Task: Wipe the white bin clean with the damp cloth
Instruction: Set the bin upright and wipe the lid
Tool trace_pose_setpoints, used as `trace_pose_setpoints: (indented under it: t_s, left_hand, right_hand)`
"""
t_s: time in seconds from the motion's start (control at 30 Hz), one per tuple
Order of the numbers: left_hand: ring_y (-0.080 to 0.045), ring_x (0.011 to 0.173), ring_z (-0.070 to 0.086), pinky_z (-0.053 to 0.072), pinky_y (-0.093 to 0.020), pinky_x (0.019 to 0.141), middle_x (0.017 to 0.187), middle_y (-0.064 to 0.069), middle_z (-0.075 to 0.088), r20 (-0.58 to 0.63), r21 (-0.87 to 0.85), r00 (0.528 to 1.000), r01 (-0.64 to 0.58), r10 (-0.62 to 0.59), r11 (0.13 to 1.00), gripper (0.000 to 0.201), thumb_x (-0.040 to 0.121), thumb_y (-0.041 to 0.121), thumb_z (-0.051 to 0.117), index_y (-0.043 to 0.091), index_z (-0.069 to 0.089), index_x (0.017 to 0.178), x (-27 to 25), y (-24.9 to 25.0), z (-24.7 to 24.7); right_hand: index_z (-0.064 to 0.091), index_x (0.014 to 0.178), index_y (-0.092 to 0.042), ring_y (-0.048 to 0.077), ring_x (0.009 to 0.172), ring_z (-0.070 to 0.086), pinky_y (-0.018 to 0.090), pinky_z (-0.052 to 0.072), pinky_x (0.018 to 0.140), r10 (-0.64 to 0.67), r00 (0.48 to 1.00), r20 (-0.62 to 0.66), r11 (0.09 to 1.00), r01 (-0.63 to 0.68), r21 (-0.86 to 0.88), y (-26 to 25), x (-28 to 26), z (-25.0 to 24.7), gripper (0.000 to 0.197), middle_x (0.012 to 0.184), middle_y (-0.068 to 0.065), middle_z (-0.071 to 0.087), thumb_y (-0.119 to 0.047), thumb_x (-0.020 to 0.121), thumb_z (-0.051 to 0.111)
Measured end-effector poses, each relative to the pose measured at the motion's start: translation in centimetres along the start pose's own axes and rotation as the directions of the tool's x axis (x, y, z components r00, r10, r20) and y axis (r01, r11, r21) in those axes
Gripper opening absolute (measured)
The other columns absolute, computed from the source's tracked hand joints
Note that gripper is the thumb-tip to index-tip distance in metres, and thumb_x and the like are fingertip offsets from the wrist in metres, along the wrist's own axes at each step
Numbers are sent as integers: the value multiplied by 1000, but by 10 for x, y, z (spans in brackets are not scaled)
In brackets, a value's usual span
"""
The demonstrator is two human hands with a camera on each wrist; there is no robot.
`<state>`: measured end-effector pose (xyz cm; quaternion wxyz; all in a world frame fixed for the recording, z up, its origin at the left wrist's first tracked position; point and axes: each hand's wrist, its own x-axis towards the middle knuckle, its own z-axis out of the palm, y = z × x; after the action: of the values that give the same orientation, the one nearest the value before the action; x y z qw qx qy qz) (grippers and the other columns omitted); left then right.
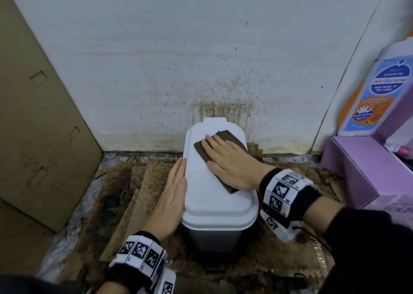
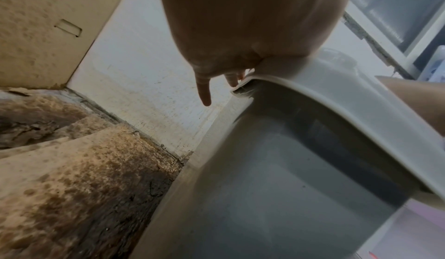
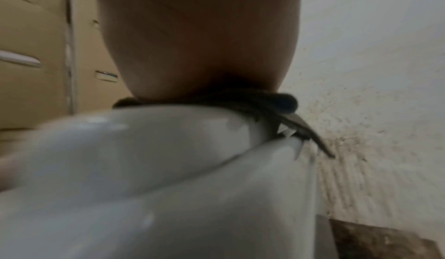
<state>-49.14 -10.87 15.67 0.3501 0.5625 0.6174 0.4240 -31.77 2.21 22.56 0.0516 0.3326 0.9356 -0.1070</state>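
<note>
A small white bin with a closed lid stands on the floor against the stained wall. A dark brown cloth lies on the lid. My right hand lies flat on the cloth with straight fingers and presses it to the lid. My left hand lies flat against the lid's left edge, fingers straight. In the left wrist view the left hand touches the lid rim above the bin's grey side. In the right wrist view the palm covers the cloth, whose edge hangs over the bin.
Stained brown cardboard sheets cover the floor around the bin. A tall cardboard panel leans at the left. A purple box with a soap bottle on it stands at the right. The white wall behind is spattered.
</note>
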Motion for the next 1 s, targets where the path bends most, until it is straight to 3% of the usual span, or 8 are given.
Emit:
trace_pose_setpoints:
  t_s: [0.17,0.23,0.33,0.5,0.7,1.0]
  left_hand:
    - [20,146,6,8,-19,123,162,38,4,3,11,1000,-11,11,1000,49,111,41,20,45,8,159,-1,-5,1]
    - [14,149,11,11,-31,127,163,36,11,-19,-73,1000,12,-14,997,51,109,55,19,49,13,159,0,-8,1]
    - [8,151,17,13,-41,128,162,32,21,-26,-232,996,79,-88,969,72,93,82,11,51,21,157,4,-8,1]
    - [13,149,14,11,-40,129,162,35,18,0,-229,995,94,-97,969,79,89,85,9,49,18,158,2,-5,0]
    - [11,151,9,10,-41,128,163,37,12,6,-128,998,62,-62,990,65,95,78,5,56,11,157,3,-4,1]
    - [24,143,-2,3,-15,118,161,41,-3,44,-18,998,35,-34,999,55,109,47,23,47,0,159,-3,-1,0]
  right_hand:
    - [-4,166,-17,13,161,-15,29,-12,127,-98,992,-79,995,97,-16,-25,-37,15,62,175,1,-13,-40,114,19]
    - [-3,167,-17,12,160,-16,28,-13,127,-147,986,-82,989,145,-31,-34,-53,20,62,175,-1,-11,-41,114,19]
    - [-2,167,-19,9,160,-16,26,-14,126,-213,974,-78,976,209,-59,-34,-62,22,62,175,-4,-10,-44,114,18]
    - [0,167,-25,-2,157,-19,18,-16,124,-317,948,25,948,316,38,-7,-44,6,59,174,-11,-11,-43,114,19]
    - [0,167,-23,6,160,-13,27,-9,128,-270,960,69,963,268,37,19,4,-11,59,175,-5,-9,-40,114,20]
    - [-5,166,-20,10,160,-15,33,-6,130,-182,983,29,983,183,-33,12,8,-1,61,175,-3,-12,-42,113,16]
